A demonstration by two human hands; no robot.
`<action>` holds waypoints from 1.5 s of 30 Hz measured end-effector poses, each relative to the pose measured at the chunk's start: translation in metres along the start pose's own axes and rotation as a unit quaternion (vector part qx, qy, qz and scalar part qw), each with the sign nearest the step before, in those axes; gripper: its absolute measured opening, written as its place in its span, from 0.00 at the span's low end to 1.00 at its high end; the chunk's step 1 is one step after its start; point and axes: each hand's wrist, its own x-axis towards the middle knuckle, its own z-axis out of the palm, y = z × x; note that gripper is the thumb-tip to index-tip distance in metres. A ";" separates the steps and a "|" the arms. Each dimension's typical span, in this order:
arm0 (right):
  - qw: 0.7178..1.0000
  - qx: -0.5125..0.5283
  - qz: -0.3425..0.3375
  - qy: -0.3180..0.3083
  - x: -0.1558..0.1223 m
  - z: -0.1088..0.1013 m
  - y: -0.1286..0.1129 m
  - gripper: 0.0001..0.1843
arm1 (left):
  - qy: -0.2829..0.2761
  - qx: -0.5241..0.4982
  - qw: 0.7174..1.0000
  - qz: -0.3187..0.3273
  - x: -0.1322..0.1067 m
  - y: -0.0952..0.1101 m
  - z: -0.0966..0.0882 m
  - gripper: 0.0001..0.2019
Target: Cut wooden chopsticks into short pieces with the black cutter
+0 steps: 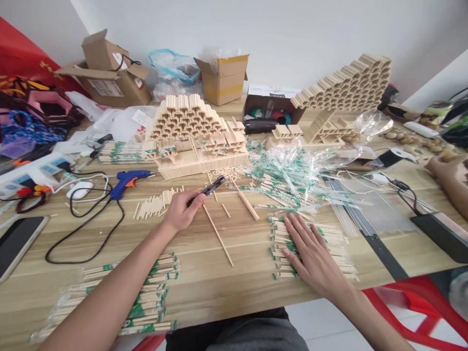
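My left hand [183, 208] is closed around dark pliers [212, 186], whose jaws point forward and to the right. A loose chopstick [219, 237] lies just below the tool, with a short cut piece [225, 210] beside it. Fingers stretched out, my right hand [309, 251] rests flat on a bundle of paper-wrapped chopsticks [278, 246]. Under my left forearm is another row of wrapped chopsticks [155, 297], partly hidden. Short stick pieces [155, 204] lie side by side left of the pliers. Behind them stands a stacked chopstick structure [203, 165].
A blue glue gun [127, 183] with its cable lies at left, near a phone [20, 243] and a power strip [36, 173]. Torn wrappers [288, 173] are heaped behind my right hand. A stepped stick model [351, 85] stands at back right. Another person's hand [448, 170] is at far right.
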 end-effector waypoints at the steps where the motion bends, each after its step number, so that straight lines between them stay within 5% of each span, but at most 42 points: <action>1: 1.000 -0.004 -0.003 -0.004 0.000 0.002 0.000 0.39 | 0.000 0.000 1.000 0.001 0.000 0.000 0.000 0.27; 12: 0.998 0.011 -0.050 -0.037 -0.017 -0.003 -0.001 0.40 | 0.003 0.009 1.000 0.012 0.001 0.003 -0.001 0.27; 17: 0.996 0.076 -0.052 -0.004 -0.008 -0.015 -0.005 0.36 | 0.005 0.012 1.000 0.005 0.000 0.004 -0.001 0.27; 21: 0.979 0.173 -0.038 0.100 0.028 -0.036 -0.014 0.27 | 0.004 0.016 1.000 0.000 0.001 0.004 -0.001 0.28; 25: 0.937 0.295 0.031 0.185 0.105 -0.047 -0.033 0.18 | 0.004 0.028 1.000 0.004 0.002 0.006 -0.003 0.28; 29: 0.896 0.389 0.053 0.207 0.186 -0.019 -0.045 0.14 | 0.010 0.036 0.999 0.007 0.001 0.007 -0.004 0.28; 32: 0.901 0.360 0.046 0.239 0.215 0.019 -0.046 0.10 | 0.014 0.032 0.999 0.003 0.001 0.007 -0.003 0.28; 37: 0.922 0.283 0.027 0.264 0.213 0.056 -0.045 0.06 | 0.021 0.022 1.000 -0.002 0.000 0.008 -0.003 0.29; 45: 0.910 0.354 0.073 0.201 0.210 0.050 -0.046 0.07 | 0.052 0.012 0.998 -0.020 0.001 0.006 -0.003 0.28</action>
